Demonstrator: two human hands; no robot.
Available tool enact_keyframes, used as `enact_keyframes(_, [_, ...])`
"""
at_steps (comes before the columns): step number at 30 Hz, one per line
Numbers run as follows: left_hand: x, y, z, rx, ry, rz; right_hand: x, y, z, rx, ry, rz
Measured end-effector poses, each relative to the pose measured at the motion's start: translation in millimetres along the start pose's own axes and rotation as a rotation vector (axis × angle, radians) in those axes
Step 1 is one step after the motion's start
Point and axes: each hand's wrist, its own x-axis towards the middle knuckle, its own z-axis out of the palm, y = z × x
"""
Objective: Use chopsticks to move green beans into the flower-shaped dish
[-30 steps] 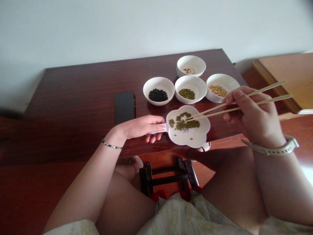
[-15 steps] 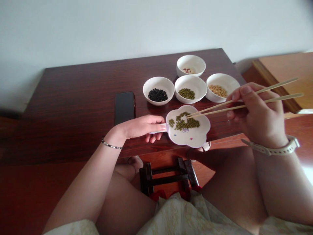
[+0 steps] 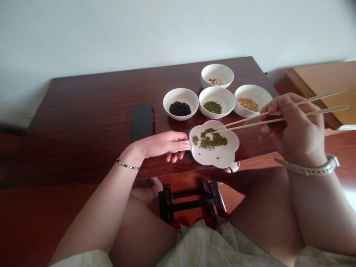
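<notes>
My left hand (image 3: pixel 164 144) grips the left edge of a white flower-shaped dish (image 3: pixel 219 157) that holds a heap of green beans (image 3: pixel 211 138) at the table's near edge. My right hand (image 3: pixel 294 128) is closed around a pair of wooden chopsticks (image 3: pixel 267 118). Their tips reach the upper right of the bean heap. I cannot tell whether a bean is pinched between them.
Behind the dish stand white bowls: black beans (image 3: pixel 180 108), green beans (image 3: pixel 212 106), yellow beans (image 3: pixel 247 104), and a farther bowl (image 3: pixel 217 75) with a few reddish pieces. A dark phone (image 3: pixel 142 122) lies left. A small wooden stool (image 3: pixel 191 198) stands below the table (image 3: pixel 91 111).
My right hand has drawn the chopsticks to the right and slightly up, so the tips moved from the middle of the heap to its upper right. The left hand stayed put.
</notes>
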Motion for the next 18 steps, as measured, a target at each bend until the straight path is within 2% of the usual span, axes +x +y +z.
enact_keyframes(8, [0.8, -0.4, -0.1, -0.007, -0.004, 0.002, -1.2, 9.2, -6.3, -0.110, -0.144, -0.029])
enact_keyframes(13, [1.1, -1.0, 0.0, -0.009, -0.004, 0.003, 3.2, 15.7, -9.2, -0.111, -0.138, -0.103])
enact_keyframes(18, [0.9, -2.1, -0.1, -0.011, -0.001, 0.009, -4.6, 4.5, -5.2, -0.088, -0.113, -0.041])
